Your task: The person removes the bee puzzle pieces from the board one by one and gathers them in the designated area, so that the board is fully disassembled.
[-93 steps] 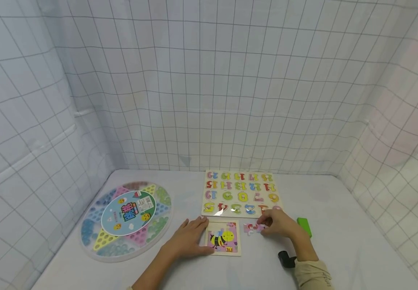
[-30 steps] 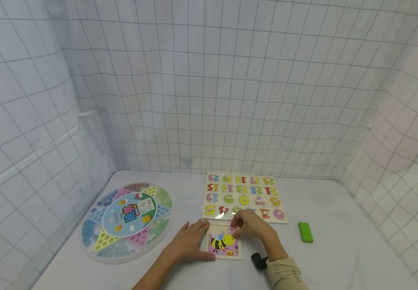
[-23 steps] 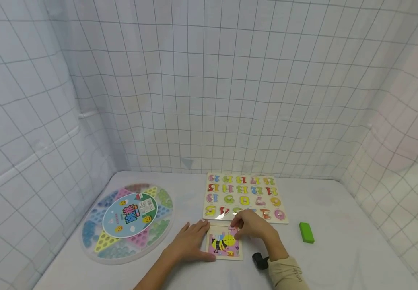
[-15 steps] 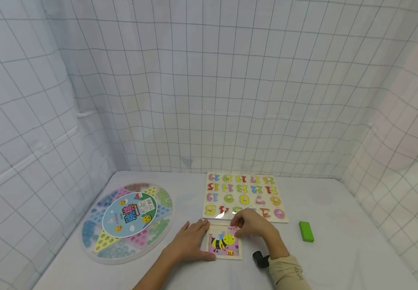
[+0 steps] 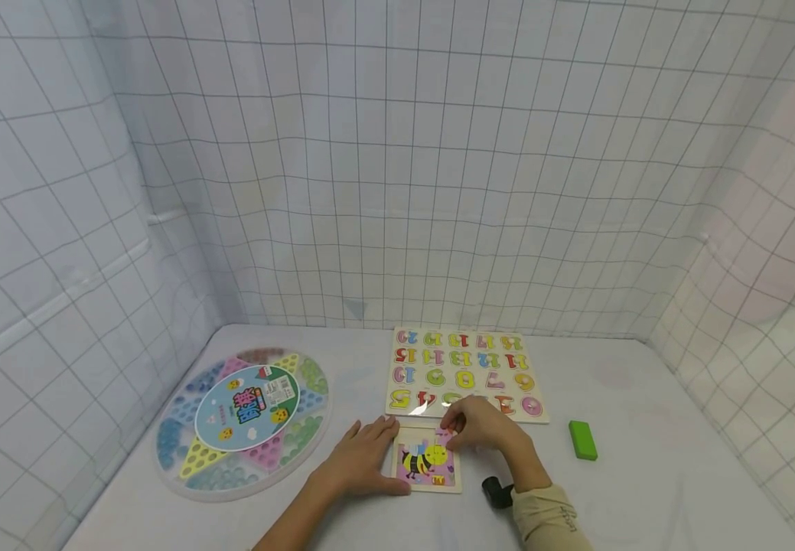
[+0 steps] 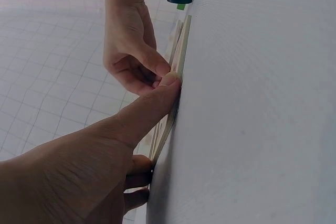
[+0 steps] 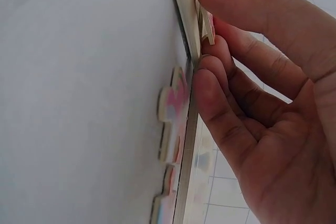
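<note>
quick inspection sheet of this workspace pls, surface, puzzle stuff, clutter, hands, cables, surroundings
Surface: white tabletop, looks flat
Job's things: bee jigsaw puzzle in a wooden tray; pink jigsaw piece at its upper right corner; loose jigsaw pieces on the tabletop, seen in the right wrist view
Clutter: number puzzle board just beyond the tray, Chinese checkers set to the left, green block to the right
Left hand: thumb and fingers touch the tray's left side
Right hand: fingers pinch the pink jigsaw piece
Cables: nothing seen
Surroundings: white grid-patterned cloth at back and both sides

Gridded cloth walls make this a booth.
</note>
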`<state>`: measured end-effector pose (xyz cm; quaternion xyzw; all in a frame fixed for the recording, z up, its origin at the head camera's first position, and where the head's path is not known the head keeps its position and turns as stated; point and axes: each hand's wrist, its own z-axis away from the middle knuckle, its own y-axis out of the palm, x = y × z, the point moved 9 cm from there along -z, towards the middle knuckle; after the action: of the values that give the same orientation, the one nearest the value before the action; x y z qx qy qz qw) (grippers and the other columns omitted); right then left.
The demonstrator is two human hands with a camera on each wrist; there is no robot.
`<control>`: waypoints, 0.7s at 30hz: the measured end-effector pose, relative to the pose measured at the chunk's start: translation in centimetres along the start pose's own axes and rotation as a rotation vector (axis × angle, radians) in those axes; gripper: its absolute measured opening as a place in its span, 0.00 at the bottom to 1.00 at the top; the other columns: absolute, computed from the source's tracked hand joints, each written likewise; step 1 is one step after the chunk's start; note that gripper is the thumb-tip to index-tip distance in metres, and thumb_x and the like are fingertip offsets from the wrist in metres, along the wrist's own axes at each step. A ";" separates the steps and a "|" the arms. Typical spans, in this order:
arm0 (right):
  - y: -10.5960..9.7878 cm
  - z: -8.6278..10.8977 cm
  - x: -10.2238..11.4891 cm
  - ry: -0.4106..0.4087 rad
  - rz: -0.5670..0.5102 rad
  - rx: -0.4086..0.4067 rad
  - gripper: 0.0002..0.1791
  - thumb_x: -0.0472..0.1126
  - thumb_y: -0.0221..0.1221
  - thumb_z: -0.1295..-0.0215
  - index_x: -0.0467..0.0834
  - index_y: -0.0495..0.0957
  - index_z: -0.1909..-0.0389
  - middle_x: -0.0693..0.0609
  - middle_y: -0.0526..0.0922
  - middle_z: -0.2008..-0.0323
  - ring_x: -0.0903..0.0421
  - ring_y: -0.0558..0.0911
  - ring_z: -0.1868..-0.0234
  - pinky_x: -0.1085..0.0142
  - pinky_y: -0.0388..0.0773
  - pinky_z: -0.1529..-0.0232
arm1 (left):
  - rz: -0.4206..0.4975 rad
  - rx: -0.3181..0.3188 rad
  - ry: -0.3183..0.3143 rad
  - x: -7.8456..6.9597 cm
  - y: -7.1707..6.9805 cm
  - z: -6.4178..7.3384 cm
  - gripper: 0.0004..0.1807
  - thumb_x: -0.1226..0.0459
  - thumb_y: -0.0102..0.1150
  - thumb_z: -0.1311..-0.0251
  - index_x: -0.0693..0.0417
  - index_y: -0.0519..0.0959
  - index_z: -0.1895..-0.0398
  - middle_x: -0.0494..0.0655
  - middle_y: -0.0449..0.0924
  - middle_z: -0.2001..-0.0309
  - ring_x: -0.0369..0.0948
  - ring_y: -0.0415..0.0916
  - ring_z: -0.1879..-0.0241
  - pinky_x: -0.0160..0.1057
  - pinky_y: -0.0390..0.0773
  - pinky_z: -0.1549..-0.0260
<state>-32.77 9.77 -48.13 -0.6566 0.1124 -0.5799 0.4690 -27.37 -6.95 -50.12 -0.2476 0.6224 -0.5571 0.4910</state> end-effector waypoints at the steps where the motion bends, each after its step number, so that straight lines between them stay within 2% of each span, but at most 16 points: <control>1: 0.0 0.0 0.0 -0.002 0.000 0.000 0.11 0.38 0.74 0.52 0.46 0.83 0.68 0.56 0.79 0.74 0.59 0.75 0.71 0.71 0.74 0.72 | -0.002 -0.002 0.002 0.0 0.0 0.0 0.59 0.31 0.65 0.58 0.56 0.61 0.27 0.51 0.60 0.26 0.50 0.56 0.25 0.59 0.52 0.27; 15: -0.4 0.2 0.0 -0.023 -0.006 0.003 0.11 0.39 0.74 0.53 0.46 0.83 0.68 0.57 0.80 0.74 0.59 0.76 0.73 0.69 0.75 0.75 | -0.003 0.004 -0.008 0.4 0.3 0.1 0.59 0.30 0.64 0.59 0.55 0.61 0.27 0.50 0.60 0.26 0.50 0.56 0.25 0.59 0.52 0.27; 21: -0.8 0.5 0.0 -0.021 0.003 0.004 0.11 0.39 0.73 0.52 0.47 0.83 0.68 0.57 0.80 0.74 0.60 0.76 0.73 0.70 0.75 0.75 | -0.008 -0.007 0.007 0.2 0.2 -0.1 0.59 0.30 0.64 0.58 0.55 0.61 0.27 0.50 0.60 0.26 0.50 0.56 0.25 0.59 0.52 0.27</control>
<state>-32.64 10.44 -47.43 -0.6614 0.1074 -0.5725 0.4726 -27.46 -7.01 -50.35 -0.2498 0.6250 -0.5578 0.4856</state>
